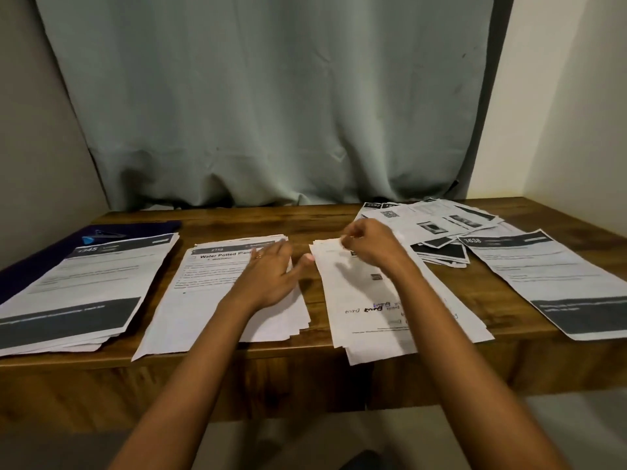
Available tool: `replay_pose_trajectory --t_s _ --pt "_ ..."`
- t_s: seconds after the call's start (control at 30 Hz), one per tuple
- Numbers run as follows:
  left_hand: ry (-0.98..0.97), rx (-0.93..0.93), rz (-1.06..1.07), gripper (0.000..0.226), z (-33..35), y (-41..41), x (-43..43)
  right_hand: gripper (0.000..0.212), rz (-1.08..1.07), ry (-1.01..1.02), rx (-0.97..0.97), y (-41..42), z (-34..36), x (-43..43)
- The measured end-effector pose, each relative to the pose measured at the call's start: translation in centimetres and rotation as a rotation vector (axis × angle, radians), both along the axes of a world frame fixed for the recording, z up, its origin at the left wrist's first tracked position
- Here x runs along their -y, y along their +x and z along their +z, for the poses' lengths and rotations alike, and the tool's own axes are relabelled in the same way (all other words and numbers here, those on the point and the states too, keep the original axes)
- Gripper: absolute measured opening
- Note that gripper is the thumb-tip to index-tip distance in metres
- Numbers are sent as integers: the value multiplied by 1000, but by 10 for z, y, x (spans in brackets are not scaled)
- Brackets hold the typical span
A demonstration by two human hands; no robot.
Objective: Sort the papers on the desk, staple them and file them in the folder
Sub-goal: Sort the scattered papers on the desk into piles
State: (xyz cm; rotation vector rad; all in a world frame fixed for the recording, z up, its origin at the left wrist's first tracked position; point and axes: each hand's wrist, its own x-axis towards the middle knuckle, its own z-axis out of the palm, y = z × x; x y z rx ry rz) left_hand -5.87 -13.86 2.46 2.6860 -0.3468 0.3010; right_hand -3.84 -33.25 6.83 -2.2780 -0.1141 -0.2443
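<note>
Several paper stacks lie on the wooden desk (237,357). A far-left stack (81,286) partly covers a dark purple folder (142,228). My left hand (271,276) rests flat, fingers straight, on the "Water Potted" stack (203,300). My right hand (366,245) has curled fingers pinching the top edge of the centre-right stack (366,313), which lies upside down to me. A loose heap of unsorted sheets (437,222) lies at the back right, and one more stack (556,279) at the far right. No stapler shows.
A grey-green curtain (271,96) hangs behind the desk. Walls close in on both sides. A small blue object (89,239) lies on the folder. Bare wood shows between the stacks and along the desk's front edge.
</note>
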Motion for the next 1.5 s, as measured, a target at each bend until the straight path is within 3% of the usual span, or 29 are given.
replay_pose_trajectory --t_s 0.13,0.37,0.57,0.7,0.97,1.2,1.4,1.5 --pt "-1 13 -130 65 -4 25 45 26 -250 -66 -54 43 -23 65" --pt "88 -72 -163 65 -45 53 76 30 -441 -90 -86 100 -44 137" --pt "100 -108 -150 63 -54 62 75 71 -570 -271 -129 131 -57 149" --pt "170 -127 -150 68 -56 65 75 79 -624 -380 -130 145 -68 150" --pt "231 -140 -153 65 -57 68 75 76 -641 -185 -227 149 -62 165" --pt "195 -122 -164 93 -57 68 74 67 -692 142 -209 148 -60 174" --pt "186 -122 -156 84 -56 65 75 45 -697 95 -86 146 -65 175" --pt "173 -117 -155 92 -56 64 75 38 -706 106 -19 143 -68 174"
